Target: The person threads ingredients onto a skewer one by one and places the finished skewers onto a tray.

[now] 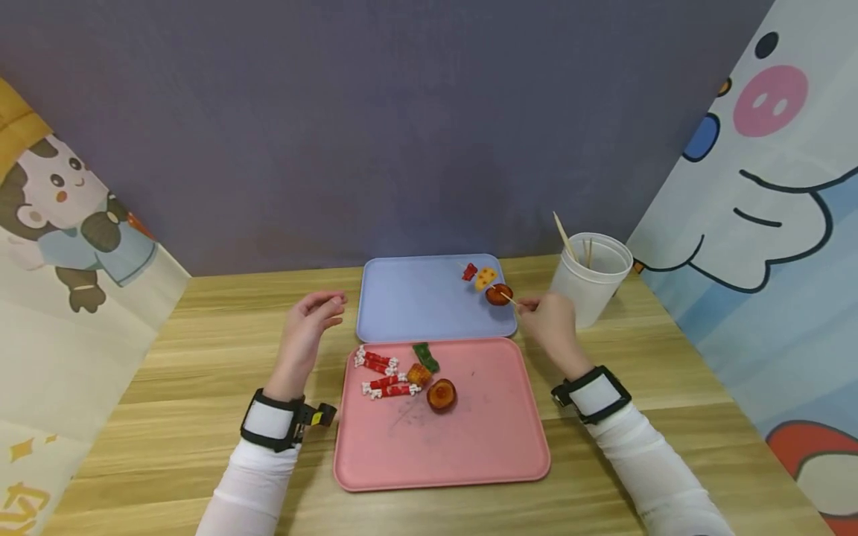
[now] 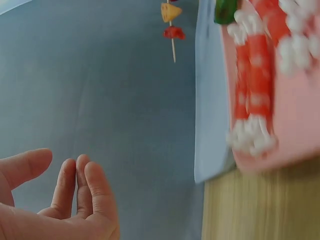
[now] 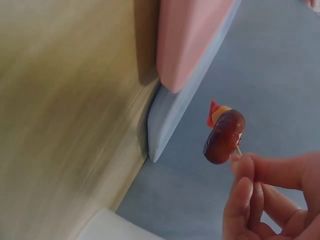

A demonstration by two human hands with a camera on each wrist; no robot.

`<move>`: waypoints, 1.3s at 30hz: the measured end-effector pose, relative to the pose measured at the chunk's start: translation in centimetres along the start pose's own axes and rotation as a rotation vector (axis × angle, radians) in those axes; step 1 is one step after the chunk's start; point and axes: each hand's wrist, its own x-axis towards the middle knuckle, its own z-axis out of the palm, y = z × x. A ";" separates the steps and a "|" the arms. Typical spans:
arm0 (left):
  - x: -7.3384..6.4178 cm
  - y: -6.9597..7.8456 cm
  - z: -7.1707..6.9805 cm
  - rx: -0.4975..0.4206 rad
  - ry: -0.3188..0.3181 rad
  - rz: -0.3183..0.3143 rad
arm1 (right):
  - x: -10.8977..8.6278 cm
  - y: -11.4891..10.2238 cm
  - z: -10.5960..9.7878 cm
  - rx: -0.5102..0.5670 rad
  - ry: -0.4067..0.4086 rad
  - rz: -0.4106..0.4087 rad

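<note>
My right hand (image 1: 551, 327) pinches the end of a thin wooden skewer (image 1: 507, 298) between thumb and fingers, over the right end of the blue tray (image 1: 429, 301). Threaded on it are a brown, glossy round piece (image 3: 225, 137) nearest the fingers, a yellow wedge with darker spots (image 1: 485, 279) and a small red piece (image 2: 174, 33). The bare tip sticks out past the red piece in the left wrist view. To the left of the blue tray, my left hand (image 1: 303, 335) is raised with its fingers loosely bent and nothing held, thumb apart from them.
The pink tray (image 1: 462, 454) in front holds several red-and-white sticks (image 1: 385, 381), a green piece (image 1: 426, 357), a golden cube-like piece (image 1: 419, 374) and another brown round piece (image 1: 442, 395). A white tub (image 1: 582, 294) with wooden skewers stands just beyond my right hand. A grey wall (image 1: 402, 149) rises behind.
</note>
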 end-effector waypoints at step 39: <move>-1.1 -0.3 -3.1 0.167 0.002 -0.034 | 3.3 -2.0 2.3 -0.134 -0.493 0.144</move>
